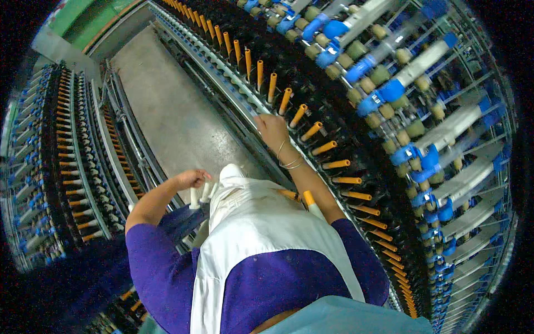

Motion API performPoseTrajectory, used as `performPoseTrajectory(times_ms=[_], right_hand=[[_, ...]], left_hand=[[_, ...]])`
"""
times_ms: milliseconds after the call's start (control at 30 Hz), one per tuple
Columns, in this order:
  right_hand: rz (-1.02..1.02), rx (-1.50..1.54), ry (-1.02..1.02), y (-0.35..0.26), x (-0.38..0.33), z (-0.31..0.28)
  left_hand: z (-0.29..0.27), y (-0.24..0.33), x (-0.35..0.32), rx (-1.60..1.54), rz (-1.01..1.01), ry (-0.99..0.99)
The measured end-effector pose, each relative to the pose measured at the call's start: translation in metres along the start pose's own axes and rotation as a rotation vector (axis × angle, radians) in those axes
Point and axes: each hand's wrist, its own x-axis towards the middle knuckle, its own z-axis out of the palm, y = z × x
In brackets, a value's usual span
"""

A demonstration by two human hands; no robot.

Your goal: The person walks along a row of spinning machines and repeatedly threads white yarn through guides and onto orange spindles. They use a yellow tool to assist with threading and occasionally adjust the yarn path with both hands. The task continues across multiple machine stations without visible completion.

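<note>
My right hand [272, 131], with thin bangles on its wrist, is over the metal rail [243, 89] of the spinning frame, beside the row of orange tubes [285, 102]. Its fingers curl downward, and whatever they may grip is hidden. On the left, my left hand [192, 178] has its fingers bent in, just above some upright white tubes [194, 199]. Whether it grips anything does not show. An orange-topped tube with a white lower part [312, 204] leans at the side of my white apron [261, 214], under my right forearm.
Blue holders [392, 90] and pale rollers line the machine on my right. A second frame with orange tubes [69, 172] stands on the left. Between them runs a grey floor aisle [167, 89], and a green surface [89, 22] lies at its far end.
</note>
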Motion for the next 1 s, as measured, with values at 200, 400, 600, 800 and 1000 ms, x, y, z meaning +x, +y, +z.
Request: performPoseTrajectory(times_ms=[200, 400, 600, 800, 1000], right_hand=[[-0.11, 0.051, 0.394, -0.008, 0.092, 0.032], [0.278, -0.09, 0.602, -0.028, 0.197, 0.068], [0.419, -0.71, 0.653, -0.006, 0.241, 0.085], [0.69, -0.821, -0.163, 0.056, 0.132, 0.211], [0.703, -0.564, -0.494, 0.128, 0.051, 0.266]], left_hand=[[-0.02, 0.021, -0.016, -0.434, 0.247, -0.035], [-0.164, 0.151, 0.015, -0.568, 0.33, -0.068], [-0.221, 0.262, 0.066, -0.528, 0.439, -0.223], [-0.224, 0.278, 0.088, -0.51, 0.331, -0.45], [-0.254, 0.278, 0.089, -0.159, 0.243, -0.399]])
